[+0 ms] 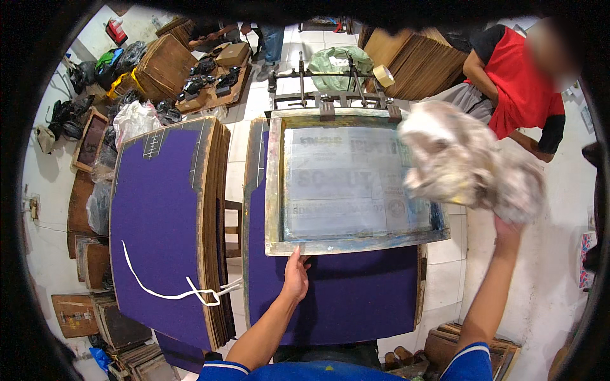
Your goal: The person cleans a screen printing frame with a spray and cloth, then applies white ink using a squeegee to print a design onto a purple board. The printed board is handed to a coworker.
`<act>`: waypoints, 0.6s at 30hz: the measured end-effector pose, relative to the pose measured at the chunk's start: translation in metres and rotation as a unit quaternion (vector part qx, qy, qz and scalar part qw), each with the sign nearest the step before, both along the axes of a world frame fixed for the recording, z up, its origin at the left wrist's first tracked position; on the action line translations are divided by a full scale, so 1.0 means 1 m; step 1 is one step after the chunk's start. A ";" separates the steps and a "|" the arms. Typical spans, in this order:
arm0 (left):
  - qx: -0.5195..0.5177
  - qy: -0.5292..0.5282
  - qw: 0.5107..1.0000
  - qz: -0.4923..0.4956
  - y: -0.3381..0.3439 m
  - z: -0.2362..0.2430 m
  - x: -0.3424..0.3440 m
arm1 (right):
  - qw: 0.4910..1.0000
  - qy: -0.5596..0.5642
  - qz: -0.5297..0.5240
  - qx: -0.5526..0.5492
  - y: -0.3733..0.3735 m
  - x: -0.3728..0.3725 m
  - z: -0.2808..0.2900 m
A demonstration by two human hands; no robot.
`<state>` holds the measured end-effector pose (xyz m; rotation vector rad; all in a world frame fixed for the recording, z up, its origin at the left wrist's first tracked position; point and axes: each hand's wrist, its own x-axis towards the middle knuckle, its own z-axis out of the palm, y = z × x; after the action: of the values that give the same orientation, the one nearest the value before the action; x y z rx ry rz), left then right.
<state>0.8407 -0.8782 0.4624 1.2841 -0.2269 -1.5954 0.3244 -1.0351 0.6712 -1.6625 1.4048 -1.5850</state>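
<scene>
A wooden-framed printing screen (346,171) is fixed in hinge clamps (326,108) along its far edge. It is raised at the front over a board covered in purple cloth (356,292). My left hand (297,274) grips the middle of the screen's near edge, its fingers partly hidden there. Faint mirrored lettering shows on the pale mesh. On the right, my right hand (508,227) is closed on a crumpled, stained white rag (451,152), blurred by motion. The rag covers part of the screen's right edge and most of that hand.
To the left stands a stack of boards topped with purple cloth (165,222), a white cord (165,294) lying across it. A person in a red top (518,82) sits at the far right beside stacked boards (413,63). Bags and a wooden box (164,66) line the left wall.
</scene>
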 end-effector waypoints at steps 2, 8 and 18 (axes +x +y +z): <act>0.012 -0.038 0.999 -0.027 0.002 -0.004 0.004 | 0.991 -0.072 0.065 0.089 -0.050 0.056 -0.016; 0.011 -0.045 0.999 -0.020 0.009 -0.011 0.006 | 0.876 0.454 0.014 0.163 -0.150 0.203 -0.147; -0.004 0.007 1.000 0.006 0.012 0.000 0.002 | 0.893 0.430 0.068 0.119 -0.205 0.406 -0.268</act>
<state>0.8427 -0.8665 0.4626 1.2647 -0.2163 -1.5918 0.7304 -1.2398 0.4034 -2.3542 1.7153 -0.5295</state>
